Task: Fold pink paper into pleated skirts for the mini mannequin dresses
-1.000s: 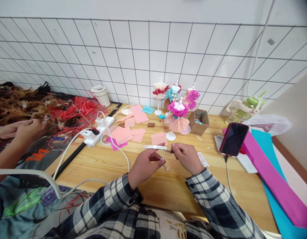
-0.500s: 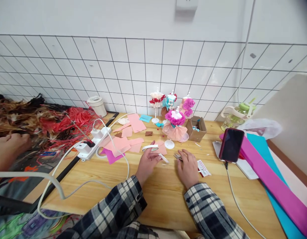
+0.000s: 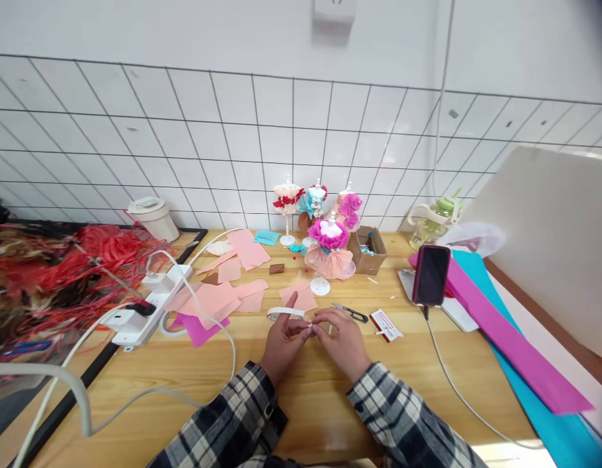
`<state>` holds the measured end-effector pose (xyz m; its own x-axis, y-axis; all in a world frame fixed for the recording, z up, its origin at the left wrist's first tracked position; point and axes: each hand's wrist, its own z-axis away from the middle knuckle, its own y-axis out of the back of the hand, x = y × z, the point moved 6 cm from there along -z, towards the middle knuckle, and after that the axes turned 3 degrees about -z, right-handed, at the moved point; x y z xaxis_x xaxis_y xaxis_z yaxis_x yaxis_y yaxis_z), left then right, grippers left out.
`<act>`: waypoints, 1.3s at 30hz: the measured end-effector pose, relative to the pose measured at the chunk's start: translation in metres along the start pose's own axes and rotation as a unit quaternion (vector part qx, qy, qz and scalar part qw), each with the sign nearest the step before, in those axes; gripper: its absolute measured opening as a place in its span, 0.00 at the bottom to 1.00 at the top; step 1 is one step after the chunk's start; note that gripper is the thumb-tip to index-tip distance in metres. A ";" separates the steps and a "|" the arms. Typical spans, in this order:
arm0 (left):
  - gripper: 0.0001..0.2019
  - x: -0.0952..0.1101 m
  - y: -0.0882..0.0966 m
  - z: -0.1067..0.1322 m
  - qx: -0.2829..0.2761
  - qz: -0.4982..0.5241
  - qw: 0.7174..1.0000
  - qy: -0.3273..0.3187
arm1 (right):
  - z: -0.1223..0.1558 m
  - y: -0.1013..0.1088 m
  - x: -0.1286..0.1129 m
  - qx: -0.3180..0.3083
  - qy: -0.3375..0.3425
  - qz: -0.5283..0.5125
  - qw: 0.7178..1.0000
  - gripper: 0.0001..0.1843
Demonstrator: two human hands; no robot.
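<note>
A roll of white tape (image 3: 288, 312) hangs around the raised index finger of my left hand (image 3: 284, 348). My left thumb and fingertips are pinched together beside it. My right hand (image 3: 344, 344) meets them, its thumb and forefinger closed on the small white end of the tape strip (image 3: 310, 325); most of that strip is hidden by the fingers. Just beyond my right hand lie thread snips (image 3: 350, 312) with black handles. A red-and-white card (image 3: 385, 325) is to their right. Behind the hands stands a small dress form (image 3: 330, 250) in magenta and peach paper.
More dressed forms (image 3: 287, 198) and a small cardboard box (image 3: 370, 253) stand toward the tiled wall. Pink paper pieces (image 3: 210, 302) and a power strip (image 3: 152, 309) with cables lie left. At right are a phone (image 3: 431, 275), a bottle (image 3: 435, 221) and magenta paper (image 3: 515, 344).
My right hand has left the snips, which now lie on the table, and has moved to my left fingertips at the tape. The view has turned right; the other person's hand is out of sight.
</note>
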<state>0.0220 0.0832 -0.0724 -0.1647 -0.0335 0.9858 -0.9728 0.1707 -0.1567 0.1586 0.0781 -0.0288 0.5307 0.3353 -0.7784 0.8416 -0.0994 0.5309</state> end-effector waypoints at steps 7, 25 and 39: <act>0.48 0.009 0.000 0.000 0.001 0.019 1.000 0.003 | 0.003 0.000 -0.013 0.022 0.001 -0.043 0.999 0.03; 0.38 0.014 0.021 -0.010 0.007 0.291 0.956 0.019 | 0.012 0.150 0.111 -0.179 -0.315 0.041 0.931 0.17; 0.41 0.012 0.023 -0.011 0.014 0.186 0.982 0.000 | 0.005 0.135 0.173 -0.252 -0.275 0.105 0.922 0.07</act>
<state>-0.0002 0.0972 -0.0636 -0.5091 0.0267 0.8603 -0.8498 0.1433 -0.5073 0.3644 0.1181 -0.0933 0.7644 -0.1816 -0.6186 0.6339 0.3871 0.6696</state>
